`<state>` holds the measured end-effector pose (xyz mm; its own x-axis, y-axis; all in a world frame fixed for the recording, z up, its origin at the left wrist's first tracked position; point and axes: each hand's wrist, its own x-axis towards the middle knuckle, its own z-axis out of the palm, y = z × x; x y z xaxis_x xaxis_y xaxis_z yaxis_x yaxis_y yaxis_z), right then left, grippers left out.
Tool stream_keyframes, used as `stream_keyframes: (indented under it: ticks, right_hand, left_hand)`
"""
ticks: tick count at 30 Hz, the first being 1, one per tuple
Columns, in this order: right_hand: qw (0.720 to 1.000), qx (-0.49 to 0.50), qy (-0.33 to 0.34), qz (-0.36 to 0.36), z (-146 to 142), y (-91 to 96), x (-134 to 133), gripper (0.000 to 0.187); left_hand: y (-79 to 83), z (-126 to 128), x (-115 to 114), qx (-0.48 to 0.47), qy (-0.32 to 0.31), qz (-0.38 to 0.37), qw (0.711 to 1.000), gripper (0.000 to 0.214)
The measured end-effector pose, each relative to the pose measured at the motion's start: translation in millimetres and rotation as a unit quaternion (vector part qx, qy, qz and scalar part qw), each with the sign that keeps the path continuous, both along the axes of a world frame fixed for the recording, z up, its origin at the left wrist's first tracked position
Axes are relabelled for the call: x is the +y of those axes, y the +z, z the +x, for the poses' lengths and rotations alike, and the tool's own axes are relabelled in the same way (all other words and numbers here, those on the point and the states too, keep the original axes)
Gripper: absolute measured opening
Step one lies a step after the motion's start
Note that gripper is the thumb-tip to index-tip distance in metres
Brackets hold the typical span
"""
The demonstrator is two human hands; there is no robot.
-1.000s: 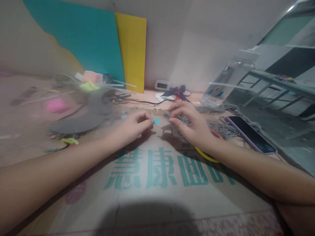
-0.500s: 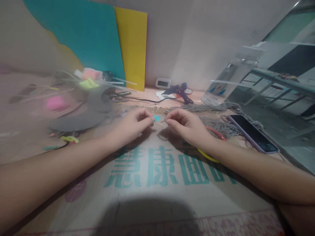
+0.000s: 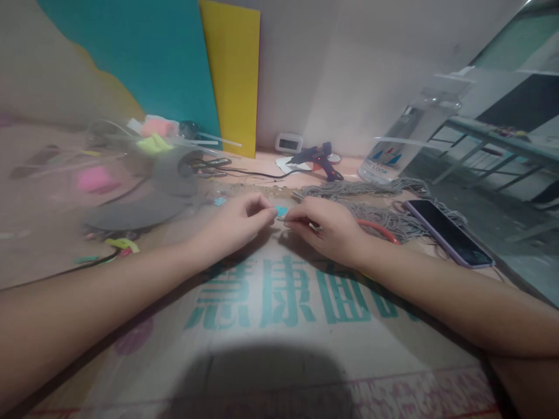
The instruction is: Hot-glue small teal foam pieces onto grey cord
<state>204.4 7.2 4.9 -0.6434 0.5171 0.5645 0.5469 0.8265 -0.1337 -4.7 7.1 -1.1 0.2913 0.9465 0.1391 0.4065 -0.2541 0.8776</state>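
Observation:
My left hand (image 3: 238, 224) is closed in a pinch on a thin stick that carries a small blue piece (image 3: 280, 210) at its far end. My right hand (image 3: 325, 227) is closed too, its fingertips pinched on the same stick right beside the left fingertips, with a grey strand under the fingers. Both hands rest on a cardboard sheet (image 3: 271, 326) printed with green characters. Grey yarn (image 3: 375, 203) lies in a heap just beyond the right hand, over a red and yellow ring (image 3: 379, 230).
A phone (image 3: 449, 240) lies at the right on the yarn. A glue gun (image 3: 317, 158) and a small white clock (image 3: 289, 142) sit at the back by the wall. Teal and yellow sheets (image 3: 231, 75) lean there. Blurred craft scraps and a grey disc (image 3: 140, 209) fill the left.
My right hand has moved left from the yarn and closed its fingertips on the stick next to the left hand. The left hand has barely moved.

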Motion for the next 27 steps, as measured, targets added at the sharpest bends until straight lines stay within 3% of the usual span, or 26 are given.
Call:
stream_keyframes:
  ticks: [13, 20, 27]
  right_hand:
    - [1.0, 0.009, -0.01, 0.013, -1.4, -1.3, 1.4, 0.013]
    - [0.998, 0.029, -0.037, -0.033, -2.9, -0.3, -2.5, 0.009]
    - [0.993, 0.052, -0.034, -0.098, -2.1, 1.9, -4.9, 0.022]
  left_hand:
    - [2.8, 0.5, -2.2, 0.014, -0.016, -0.003, 1.0, 0.019]
    - [1.9, -0.1, -2.1, 0.01, -0.024, -0.007, 1.0, 0.018]
    - [1.5, 0.1, -1.8, -0.001, -0.036, 0.003, 0.999, 0.017]
